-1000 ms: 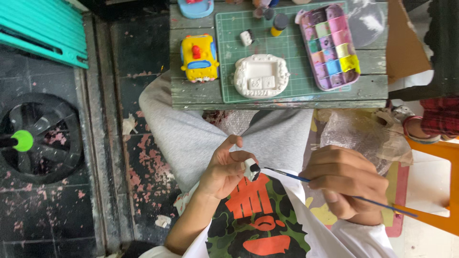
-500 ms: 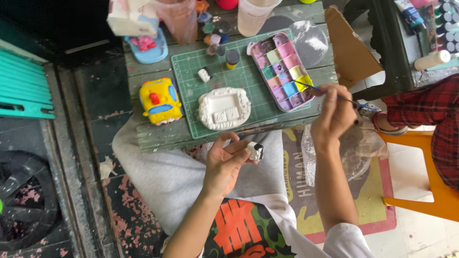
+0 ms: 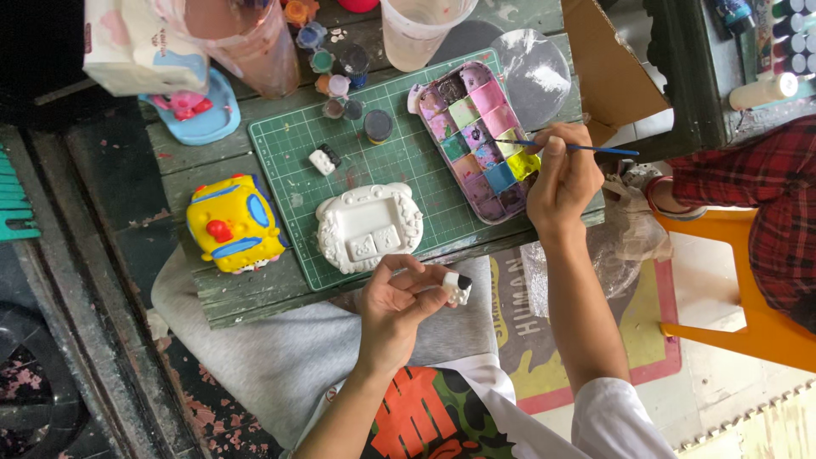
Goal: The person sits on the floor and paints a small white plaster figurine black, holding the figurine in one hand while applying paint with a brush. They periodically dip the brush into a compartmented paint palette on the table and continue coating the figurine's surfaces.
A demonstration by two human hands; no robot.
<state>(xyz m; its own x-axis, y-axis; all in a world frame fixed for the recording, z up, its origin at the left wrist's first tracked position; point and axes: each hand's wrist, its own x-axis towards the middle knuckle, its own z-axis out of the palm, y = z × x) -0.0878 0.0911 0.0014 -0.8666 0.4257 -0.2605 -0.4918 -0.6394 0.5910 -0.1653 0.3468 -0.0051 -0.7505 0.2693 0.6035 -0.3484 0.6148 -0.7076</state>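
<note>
Left hand [image 3: 393,299] pinching small figurine [image 3: 457,287]; right hand [image 3: 563,177] gripping paintbrush [image 3: 571,147] over palette [image 3: 481,140]

A yellow toy car [image 3: 234,223] sits on the wooden table [image 3: 178,174] beside a green cutting mat [image 3: 399,161], which carries a white plaster frame [image 3: 368,226]. Small paint pots [image 3: 340,61] and two plastic cups [image 3: 416,30] stand farther back. An orange chair [image 3: 739,280] stands to the right.

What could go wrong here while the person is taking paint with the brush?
The right hand holds the brush over the paint tray, which hangs past the table edge, so pressing may tip it. The left hand pinches the small figure over the lap; it might slip and drop.
</note>
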